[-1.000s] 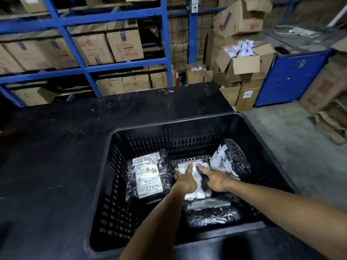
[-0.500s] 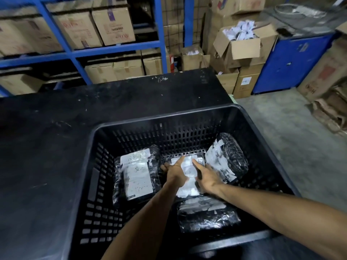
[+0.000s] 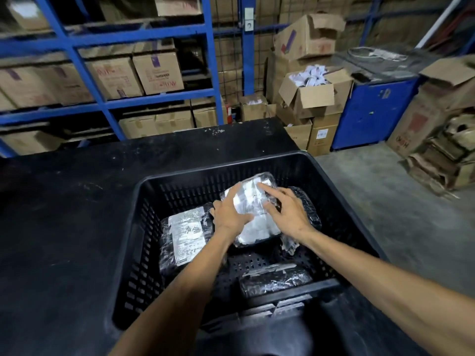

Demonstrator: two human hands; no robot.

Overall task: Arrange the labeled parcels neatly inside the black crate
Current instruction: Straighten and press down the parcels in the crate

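Note:
The black crate (image 3: 341,201) stands on a black table. In its middle a parcel with a white label (image 3: 253,209) is tilted up off the floor, its far end raised. My left hand (image 3: 230,214) grips its left edge and my right hand (image 3: 288,211) holds its right side, fingers spread over the label. A labeled parcel (image 3: 187,235) lies flat at the crate's left. Another black-wrapped parcel (image 3: 275,278) rests by the near wall. A further black parcel (image 3: 308,206) leans at the right, partly hidden behind my right hand.
The black table (image 3: 77,227) stretches left and behind the crate. Blue shelving (image 3: 102,73) with cardboard boxes fills the back. Open boxes (image 3: 313,91) and a blue cabinet (image 3: 372,111) stand at the back right, flattened cardboard (image 3: 442,155) on the concrete floor.
Both hands have lifted the middle parcel from lying flat on the crate floor to a raised, tilted position. The camera has tipped upward slightly.

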